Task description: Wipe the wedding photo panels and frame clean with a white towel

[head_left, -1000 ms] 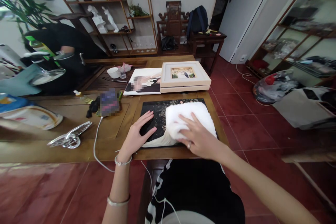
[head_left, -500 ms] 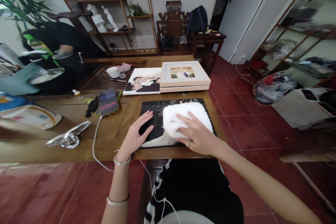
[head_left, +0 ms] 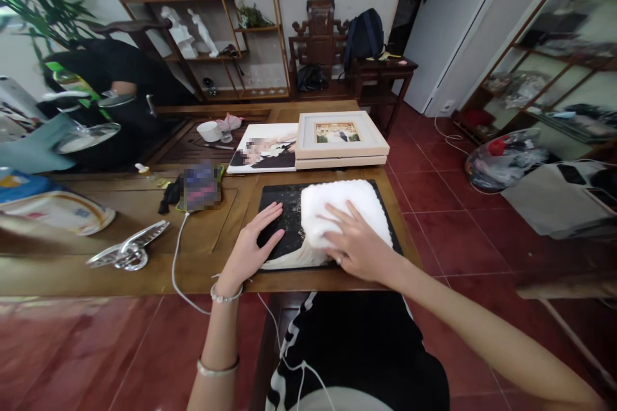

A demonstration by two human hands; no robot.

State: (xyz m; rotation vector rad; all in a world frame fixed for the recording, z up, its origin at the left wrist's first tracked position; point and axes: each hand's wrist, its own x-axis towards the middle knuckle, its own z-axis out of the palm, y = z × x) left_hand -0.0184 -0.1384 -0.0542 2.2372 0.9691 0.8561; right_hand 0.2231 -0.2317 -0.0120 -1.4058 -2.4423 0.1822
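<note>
A dark photo panel with a pale dress-like shape along its lower edge lies flat near the table's front edge. Over its right part spreads a fluffy white cloth with a scalloped edge, which hides much of the picture. My right hand rests on this cloth, fingers spread and pressing down. At the panel's left edge, my left hand lies open, its fingertips on the dark surface and nothing held.
Pale framed pictures and a white-edged photo print sit behind the panel. Leftward on the wooden table are a silver dragonfly-shaped ornament, a blurred-out device on a white cable, and a white bowl. A person in black sits far left.
My right hand and the white cloth have shifted slightly away from me over the panel, covering its far edge. My left hand stays in place on the panel.
</note>
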